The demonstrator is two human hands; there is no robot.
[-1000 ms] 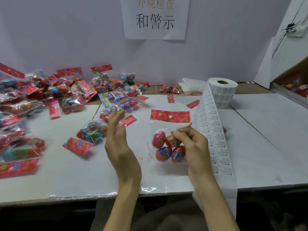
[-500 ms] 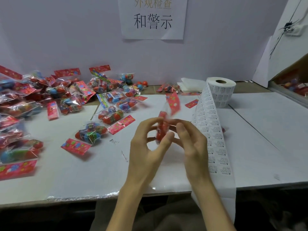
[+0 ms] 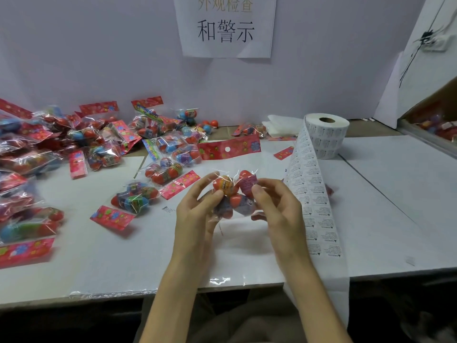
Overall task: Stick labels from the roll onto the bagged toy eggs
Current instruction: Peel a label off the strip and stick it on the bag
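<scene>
Both my hands hold one clear bag of toy eggs (image 3: 231,191) above the middle of the table, its red header card (image 3: 230,149) pointing away from me. My left hand (image 3: 197,214) grips the bag's left side with thumb and fingers. My right hand (image 3: 277,209) pinches its right side, thumb on a red egg. The white label roll (image 3: 325,136) stands at the back right. Its printed strip of labels (image 3: 314,209) runs down past my right hand and hangs over the table's front edge.
Many bagged toy eggs (image 3: 74,154) are piled on the left and back of the white table (image 3: 123,256). A few lie close to my left hand (image 3: 134,196). A paper sign (image 3: 226,26) hangs on the wall. A cardboard box (image 3: 435,120) stands at far right.
One second ago the bag lay on the table under my right hand, my left hand beside it. Both hands then lifted it and turned it round, so that it faces me flat.
</scene>
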